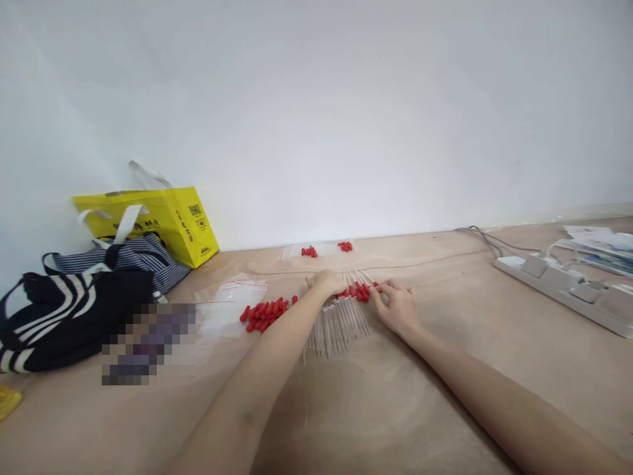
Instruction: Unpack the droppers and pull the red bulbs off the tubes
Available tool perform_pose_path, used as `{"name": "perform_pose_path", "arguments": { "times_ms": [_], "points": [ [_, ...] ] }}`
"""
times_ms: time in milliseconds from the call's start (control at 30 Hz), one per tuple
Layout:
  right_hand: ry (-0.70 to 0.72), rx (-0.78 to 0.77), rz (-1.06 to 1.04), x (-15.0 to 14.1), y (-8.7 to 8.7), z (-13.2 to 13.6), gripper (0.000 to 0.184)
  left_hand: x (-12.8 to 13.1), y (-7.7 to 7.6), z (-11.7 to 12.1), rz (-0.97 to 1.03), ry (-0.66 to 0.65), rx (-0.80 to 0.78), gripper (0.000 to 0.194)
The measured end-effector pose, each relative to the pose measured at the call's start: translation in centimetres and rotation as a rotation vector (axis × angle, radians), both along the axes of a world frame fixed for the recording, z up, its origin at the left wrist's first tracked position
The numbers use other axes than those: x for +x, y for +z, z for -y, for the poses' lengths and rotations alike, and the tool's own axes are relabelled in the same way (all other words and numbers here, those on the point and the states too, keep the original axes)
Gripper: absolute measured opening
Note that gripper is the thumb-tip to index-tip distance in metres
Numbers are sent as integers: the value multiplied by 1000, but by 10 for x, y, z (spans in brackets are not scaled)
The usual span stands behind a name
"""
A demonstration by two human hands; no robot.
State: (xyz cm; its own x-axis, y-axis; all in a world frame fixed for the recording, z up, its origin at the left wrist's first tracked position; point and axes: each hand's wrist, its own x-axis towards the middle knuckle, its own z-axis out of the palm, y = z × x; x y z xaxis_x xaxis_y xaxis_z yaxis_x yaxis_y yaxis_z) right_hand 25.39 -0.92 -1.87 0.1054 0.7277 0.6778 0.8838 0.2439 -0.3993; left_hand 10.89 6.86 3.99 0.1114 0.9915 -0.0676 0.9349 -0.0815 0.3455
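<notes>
A fan of clear glass droppers (339,323) lies on the tan table (376,409), their red rubber caps (359,290) at the far end. My left hand (326,282) rests on the left side of the capped ends, fingers curled down over them. My right hand (395,305) is at the right side, fingertips pinched at a red cap. What each hand grips is too small to name. A loose pile of red rubber caps (264,314) lies to the left of my left forearm.
Clear zip bags (230,303) lie left of the pile. Another clear bag with a few red caps (324,249) lies by the wall. A yellow bag (163,221) and striped bags (79,310) stand at left. A white power strip (568,290) with cables and papers (603,247) lies at right.
</notes>
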Motion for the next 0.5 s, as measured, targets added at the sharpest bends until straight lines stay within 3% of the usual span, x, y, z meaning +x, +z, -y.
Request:
{"name": "perform_pose_path", "arguments": {
  "times_ms": [133, 267, 333, 400, 500],
  "points": [
    [39, 53, -31, 0, -1, 0, 28, -13, 14, 15, -76, -13, 120, 21],
    [133, 166, -20, -3, 1, 5, 23, -47, 19, 54, -85, -142, 300, 18],
    [197, 209, 41, -10, 4, 11, 27, -70, 13, 76, -84, -229, 392, 18],
    [304, 222, 158, -19, 8, 19, 33, -90, 1, 93, -86, -402, 616, 21],
    [486, 219, 323, -34, 10, 30, 34, -108, -17, 108, -19, -472, 830, 16]
  ]
}}
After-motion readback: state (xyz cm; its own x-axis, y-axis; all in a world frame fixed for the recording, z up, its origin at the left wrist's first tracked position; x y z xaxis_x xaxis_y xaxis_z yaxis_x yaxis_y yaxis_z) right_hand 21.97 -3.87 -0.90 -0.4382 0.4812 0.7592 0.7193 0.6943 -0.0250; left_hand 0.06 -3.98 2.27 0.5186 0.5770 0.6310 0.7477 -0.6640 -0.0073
